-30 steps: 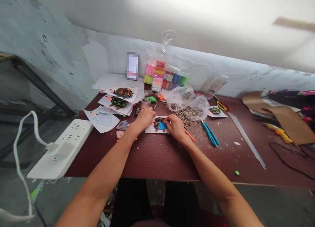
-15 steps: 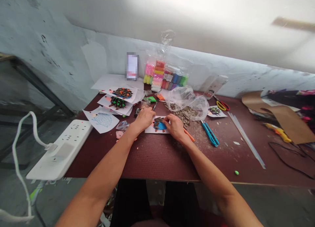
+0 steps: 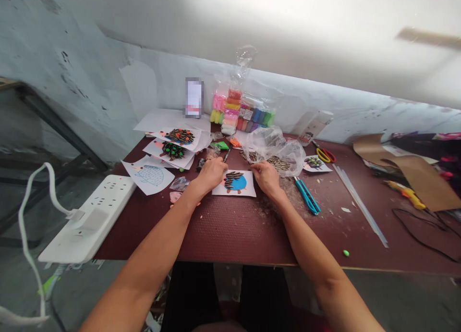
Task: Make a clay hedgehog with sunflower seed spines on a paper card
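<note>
A small white paper card (image 3: 250, 191) lies before me, bearing a blue clay hedgehog (image 3: 238, 182) whose left and upper part is covered with striped sunflower seeds. My left hand (image 3: 213, 172) has its fingers curled closed at the card's upper left corner, holding it against the table. Just off the card's right side, my right hand (image 3: 267, 177) is closed with thumb and fingertips together beside the pile of sunflower seeds (image 3: 279, 163). Whatever is between those fingertips is too small to make out. The right hand covers part of the pile.
Left are finished hedgehog cards (image 3: 173, 150), a hedgehog drawing (image 3: 149, 174) and a power strip (image 3: 97, 216). Behind stand packs of coloured clay (image 3: 234, 113) and a plastic bag (image 3: 291, 152). Right lie a blue-handled tool (image 3: 307, 196), scissors (image 3: 326, 154), glue sticks (image 3: 360, 204) and a glue gun (image 3: 408, 192).
My right hand has moved off the hedgehog, right and slightly away from me, to the seed pile, uncovering the card's right side. My left hand stays in place.
</note>
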`<action>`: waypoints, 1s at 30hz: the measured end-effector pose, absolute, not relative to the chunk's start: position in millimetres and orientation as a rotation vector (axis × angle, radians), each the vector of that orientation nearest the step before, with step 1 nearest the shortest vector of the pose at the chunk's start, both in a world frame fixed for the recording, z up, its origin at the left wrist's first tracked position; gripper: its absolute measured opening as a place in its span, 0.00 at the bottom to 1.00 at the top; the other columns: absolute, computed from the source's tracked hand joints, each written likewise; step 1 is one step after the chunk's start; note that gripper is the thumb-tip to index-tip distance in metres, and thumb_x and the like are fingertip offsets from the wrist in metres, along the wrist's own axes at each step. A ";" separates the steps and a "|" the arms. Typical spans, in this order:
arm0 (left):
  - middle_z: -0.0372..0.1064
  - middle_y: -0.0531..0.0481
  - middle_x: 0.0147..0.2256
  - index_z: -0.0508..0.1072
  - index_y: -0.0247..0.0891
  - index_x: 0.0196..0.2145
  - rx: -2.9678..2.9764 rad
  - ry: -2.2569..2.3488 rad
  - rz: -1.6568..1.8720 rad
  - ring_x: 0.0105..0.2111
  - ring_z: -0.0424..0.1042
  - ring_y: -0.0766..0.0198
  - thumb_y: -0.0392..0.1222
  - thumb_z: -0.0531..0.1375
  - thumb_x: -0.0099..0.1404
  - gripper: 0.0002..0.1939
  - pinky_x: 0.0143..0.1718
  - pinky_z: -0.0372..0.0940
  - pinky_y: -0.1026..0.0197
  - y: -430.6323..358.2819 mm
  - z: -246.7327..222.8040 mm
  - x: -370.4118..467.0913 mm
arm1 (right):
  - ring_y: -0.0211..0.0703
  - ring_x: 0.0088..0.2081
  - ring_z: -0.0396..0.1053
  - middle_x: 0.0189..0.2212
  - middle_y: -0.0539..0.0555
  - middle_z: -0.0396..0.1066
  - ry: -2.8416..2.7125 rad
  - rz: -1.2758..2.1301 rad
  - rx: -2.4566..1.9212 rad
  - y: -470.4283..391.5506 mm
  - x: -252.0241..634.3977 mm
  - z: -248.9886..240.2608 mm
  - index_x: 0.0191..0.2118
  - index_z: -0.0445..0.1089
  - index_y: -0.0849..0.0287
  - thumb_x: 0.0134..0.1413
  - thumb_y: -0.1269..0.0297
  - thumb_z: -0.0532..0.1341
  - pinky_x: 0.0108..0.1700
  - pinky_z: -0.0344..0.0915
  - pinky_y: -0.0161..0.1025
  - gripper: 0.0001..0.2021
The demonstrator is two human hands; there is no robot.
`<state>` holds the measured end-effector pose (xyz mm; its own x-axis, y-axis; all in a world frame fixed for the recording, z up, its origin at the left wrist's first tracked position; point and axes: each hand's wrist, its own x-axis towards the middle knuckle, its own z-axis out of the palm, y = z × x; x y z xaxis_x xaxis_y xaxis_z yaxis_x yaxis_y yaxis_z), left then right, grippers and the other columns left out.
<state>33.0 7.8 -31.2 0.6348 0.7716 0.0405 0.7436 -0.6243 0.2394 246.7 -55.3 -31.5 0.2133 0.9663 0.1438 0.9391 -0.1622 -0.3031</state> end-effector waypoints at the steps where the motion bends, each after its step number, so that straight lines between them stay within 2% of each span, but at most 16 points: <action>1: 0.75 0.38 0.47 0.83 0.36 0.49 2.654 1.246 0.211 0.48 0.76 0.50 0.33 0.53 0.72 0.19 0.50 0.68 0.53 7.8 -31.4 33.1 | 0.49 0.46 0.74 0.44 0.59 0.79 -1.797 0.097 -2.184 -52.9 246.4 -30.1 0.49 0.82 0.55 0.68 0.66 0.59 0.46 0.64 0.38 0.14; 9: 0.75 0.38 0.46 0.83 0.36 0.48 2.643 1.238 0.223 0.46 0.75 0.52 0.32 0.53 0.71 0.19 0.49 0.68 0.54 8.5 -30.9 32.5 | 0.49 0.52 0.73 0.50 0.59 0.77 -1.931 -0.010 -2.375 -26.7 240.0 -20.5 0.54 0.79 0.53 0.71 0.60 0.57 0.49 0.65 0.37 0.16; 14: 0.75 0.38 0.45 0.84 0.35 0.47 2.657 1.234 0.240 0.46 0.75 0.52 0.33 0.55 0.70 0.17 0.48 0.68 0.55 9.5 -33.5 31.9 | 0.51 0.53 0.73 0.50 0.62 0.77 -2.039 -0.080 -2.379 -22.0 235.6 -22.3 0.53 0.79 0.58 0.72 0.65 0.52 0.50 0.65 0.39 0.18; 17: 0.75 0.39 0.45 0.83 0.36 0.47 2.672 1.237 0.238 0.46 0.75 0.53 0.33 0.55 0.70 0.17 0.48 0.68 0.56 10.4 -35.9 31.9 | 0.52 0.50 0.74 0.48 0.63 0.78 -1.984 -0.080 -2.360 -26.0 236.8 -21.2 0.53 0.79 0.60 0.70 0.69 0.51 0.49 0.65 0.40 0.19; 20: 0.75 0.39 0.45 0.83 0.35 0.47 2.689 1.238 0.227 0.46 0.76 0.53 0.33 0.54 0.71 0.17 0.47 0.68 0.56 10.9 -36.7 31.9 | 0.50 0.48 0.75 0.47 0.62 0.79 -1.891 -0.013 -2.212 -35.9 239.3 -18.1 0.51 0.80 0.59 0.67 0.71 0.54 0.49 0.65 0.39 0.18; 26: 0.75 0.38 0.46 0.83 0.36 0.47 2.675 1.236 0.230 0.46 0.75 0.51 0.33 0.53 0.71 0.19 0.48 0.68 0.54 10.1 -35.2 32.2 | 0.40 0.32 0.72 0.32 0.52 0.79 -1.731 0.348 -1.835 -68.6 231.6 -18.4 0.39 0.82 0.58 0.58 0.69 0.63 0.38 0.63 0.34 0.09; 30: 0.75 0.38 0.46 0.83 0.36 0.48 2.672 1.230 0.256 0.47 0.75 0.51 0.32 0.53 0.71 0.20 0.48 0.67 0.54 9.7 -35.1 32.7 | 0.38 0.29 0.68 0.29 0.50 0.77 -1.703 0.432 -1.781 -81.4 223.9 -23.7 0.32 0.79 0.58 0.55 0.67 0.65 0.36 0.60 0.34 0.05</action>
<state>32.7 9.7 -35.1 0.6411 0.7635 0.0776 0.7310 -0.6383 0.2413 223.9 -81.4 -23.7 0.1114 0.9764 0.1850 0.7703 0.0328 -0.6368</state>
